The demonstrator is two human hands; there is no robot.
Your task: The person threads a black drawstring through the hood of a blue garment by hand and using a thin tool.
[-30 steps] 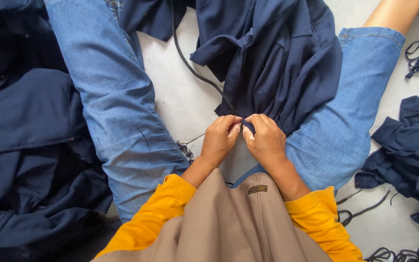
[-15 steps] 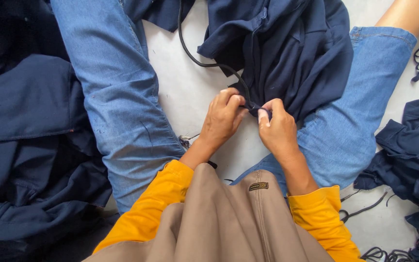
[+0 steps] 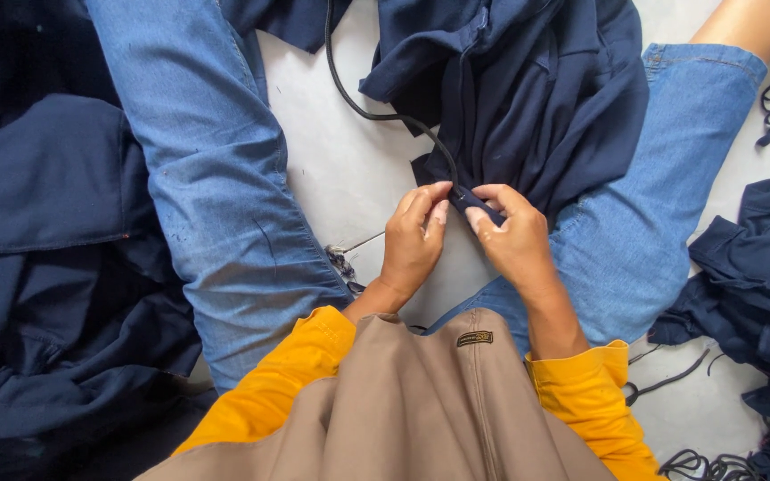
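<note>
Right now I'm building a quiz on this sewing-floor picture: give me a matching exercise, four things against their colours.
Things:
1. garment pinched at its edge by the left hand and the right hand
2. cord running out of that garment
3. sleeves on the person's arms
4. trousers over the legs

Colours:
A. yellow
B. light blue denim
C. navy
D. black

Pairs: 1-C, 2-D, 3-A, 4-B
</note>
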